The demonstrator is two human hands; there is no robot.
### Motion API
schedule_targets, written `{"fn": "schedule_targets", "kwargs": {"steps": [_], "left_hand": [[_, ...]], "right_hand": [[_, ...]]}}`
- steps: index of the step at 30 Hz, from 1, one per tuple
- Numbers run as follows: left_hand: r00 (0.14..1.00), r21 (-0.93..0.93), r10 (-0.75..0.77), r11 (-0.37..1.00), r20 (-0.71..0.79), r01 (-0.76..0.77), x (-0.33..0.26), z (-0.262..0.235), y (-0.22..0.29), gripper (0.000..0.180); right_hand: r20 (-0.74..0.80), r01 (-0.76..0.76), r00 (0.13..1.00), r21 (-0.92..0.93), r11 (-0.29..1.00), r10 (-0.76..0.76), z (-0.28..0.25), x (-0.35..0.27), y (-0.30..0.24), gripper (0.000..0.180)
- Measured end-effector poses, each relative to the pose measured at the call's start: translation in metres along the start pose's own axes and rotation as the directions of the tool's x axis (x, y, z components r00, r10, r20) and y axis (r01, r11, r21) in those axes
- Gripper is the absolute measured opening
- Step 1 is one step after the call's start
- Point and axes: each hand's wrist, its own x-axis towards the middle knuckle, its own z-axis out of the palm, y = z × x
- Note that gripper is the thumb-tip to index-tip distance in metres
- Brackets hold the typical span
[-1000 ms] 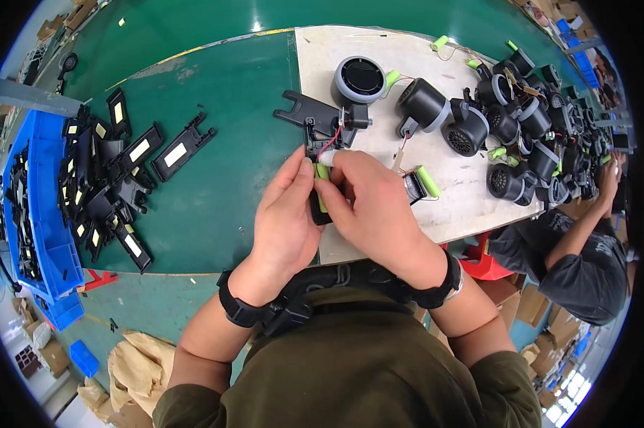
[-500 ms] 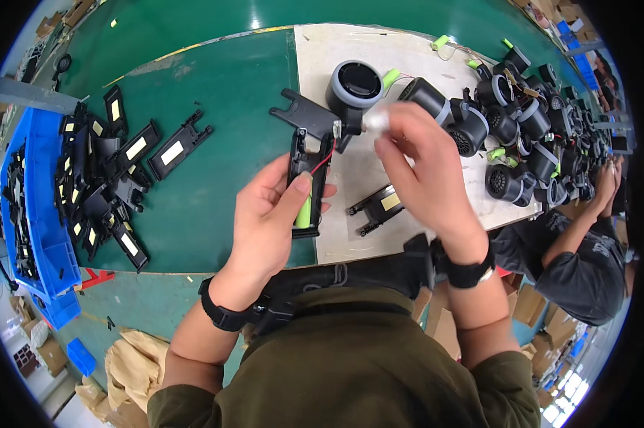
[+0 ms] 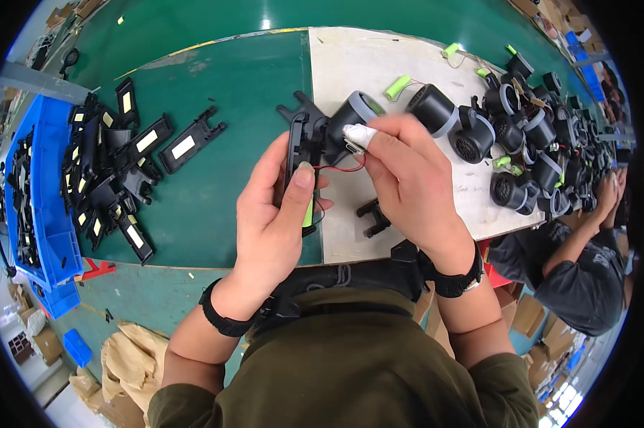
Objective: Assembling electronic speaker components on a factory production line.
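My left hand (image 3: 271,214) is closed around a black plastic handle housing (image 3: 302,146), thumb on its front. Part of a green battery cell (image 3: 308,214) shows beneath the thumb. Between thumb and fingers of my right hand (image 3: 415,189), a small silver-and-black circuit board (image 3: 352,145) is pinched; white wrapping covers one fingertip. A red wire (image 3: 342,170) runs from the housing to this board. At the housing's upper end is a round black fan head (image 3: 350,118) with a grey rim. Behind it lies a forked black cover (image 3: 290,112). Another forked black part (image 3: 372,217) lies below my right hand.
Black covers with pale yellow stickers (image 3: 146,140) are heaped at left beside a blue bin (image 3: 51,192). On the right, many fan heads (image 3: 474,135) with green cells (image 3: 397,87) crowd the white board (image 3: 336,57). A co-worker's arm (image 3: 582,232) is at far right.
My right hand has moved left and down and now pinches the small board, pulling the red wire sideways. The housing in my left hand has turned, and the fan head has tilted.
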Motion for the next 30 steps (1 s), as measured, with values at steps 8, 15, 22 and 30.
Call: {"fn": "schedule_targets", "kwargs": {"steps": [8,15,22,30], "left_hand": [[0.986,-0.064,-0.137,0.988,0.097,0.144,-0.003,0.013,0.01,0.039],[0.984,-0.073,-0.129,0.988,0.126,0.139,-0.008,0.018,0.013,0.04],[0.984,0.008,-0.108,0.994,0.143,0.108,-0.01,0.015,0.014,0.042],[0.985,0.245,-0.046,0.97,0.164,0.005,-0.005,0.015,0.011,0.042]], "right_hand": [[0.006,-0.134,0.991,0.182,0.974,0.135,-0.008,-0.003,0.001,0.012],[0.116,-0.372,0.925,0.48,0.795,0.363,-0.004,-0.013,0.012,0.014],[0.118,-0.362,0.931,0.409,0.838,0.344,-0.004,-0.014,0.012,0.015],[-0.017,0.117,0.992,-0.198,0.973,-0.123,-0.001,-0.01,-0.006,0.018]]}}
